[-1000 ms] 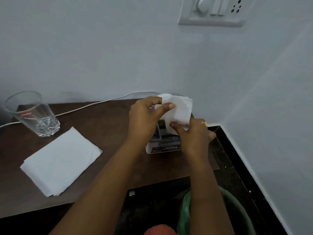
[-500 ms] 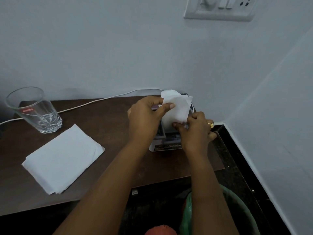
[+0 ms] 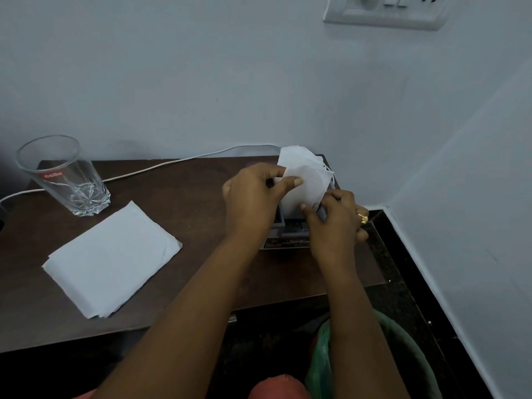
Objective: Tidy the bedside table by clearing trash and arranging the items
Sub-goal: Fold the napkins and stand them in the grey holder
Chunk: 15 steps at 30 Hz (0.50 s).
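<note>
A small stack of white tissue sheets is held upright over the right end of the dark wooden bedside table. My left hand pinches its left edge between thumb and fingers. My right hand, with a gold ring, pinches the lower right edge. Under both hands a small box-like item with a printed label lies on the table, mostly hidden. A folded white tissue pile lies flat at the table's left front. An empty clear glass stands at the back left.
A white cable runs along the table's back edge by the wall. A bin lined with a green bag stands on the dark floor below the table's right front. A switch panel is on the wall above.
Both hands stay on the tissue stack. The right hand's fingers have shifted slightly along its lower right edge, and the sheets look a little more squared together.
</note>
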### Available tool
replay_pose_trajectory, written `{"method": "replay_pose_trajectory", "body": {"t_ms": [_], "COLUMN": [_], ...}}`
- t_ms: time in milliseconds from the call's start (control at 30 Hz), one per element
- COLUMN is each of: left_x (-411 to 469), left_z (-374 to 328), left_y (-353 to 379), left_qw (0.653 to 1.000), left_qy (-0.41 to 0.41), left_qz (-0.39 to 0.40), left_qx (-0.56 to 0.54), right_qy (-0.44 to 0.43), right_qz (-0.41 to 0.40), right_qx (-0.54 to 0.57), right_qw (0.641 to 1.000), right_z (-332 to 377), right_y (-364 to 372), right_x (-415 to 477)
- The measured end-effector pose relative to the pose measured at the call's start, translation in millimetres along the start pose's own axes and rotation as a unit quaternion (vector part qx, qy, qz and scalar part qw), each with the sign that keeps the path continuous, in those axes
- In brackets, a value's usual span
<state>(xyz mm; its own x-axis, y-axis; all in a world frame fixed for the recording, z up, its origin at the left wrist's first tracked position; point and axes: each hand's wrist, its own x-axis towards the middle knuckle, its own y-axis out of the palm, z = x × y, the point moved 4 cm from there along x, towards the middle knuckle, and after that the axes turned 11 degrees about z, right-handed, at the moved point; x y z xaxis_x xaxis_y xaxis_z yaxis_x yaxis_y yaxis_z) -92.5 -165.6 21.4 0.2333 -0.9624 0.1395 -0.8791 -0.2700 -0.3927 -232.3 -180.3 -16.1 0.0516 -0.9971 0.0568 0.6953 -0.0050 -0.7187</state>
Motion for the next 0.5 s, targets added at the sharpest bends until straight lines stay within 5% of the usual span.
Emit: {"method": "replay_pose_trajectory", "body": {"t_ms": [500], "left_x": [-2.4], "left_z": [14.8], "left_y": [6.8], "left_qw": [0.997], "left_qy": [-0.020], "left_qz": [0.007], "left_qx": [0.074], "right_qy": [0.015], "right_qz": [-0.077], "right_qx": [-0.091], "right_qw": [0.993], "right_z": [2.3], "right_y": [-0.2], "right_x": [-5.1]}}
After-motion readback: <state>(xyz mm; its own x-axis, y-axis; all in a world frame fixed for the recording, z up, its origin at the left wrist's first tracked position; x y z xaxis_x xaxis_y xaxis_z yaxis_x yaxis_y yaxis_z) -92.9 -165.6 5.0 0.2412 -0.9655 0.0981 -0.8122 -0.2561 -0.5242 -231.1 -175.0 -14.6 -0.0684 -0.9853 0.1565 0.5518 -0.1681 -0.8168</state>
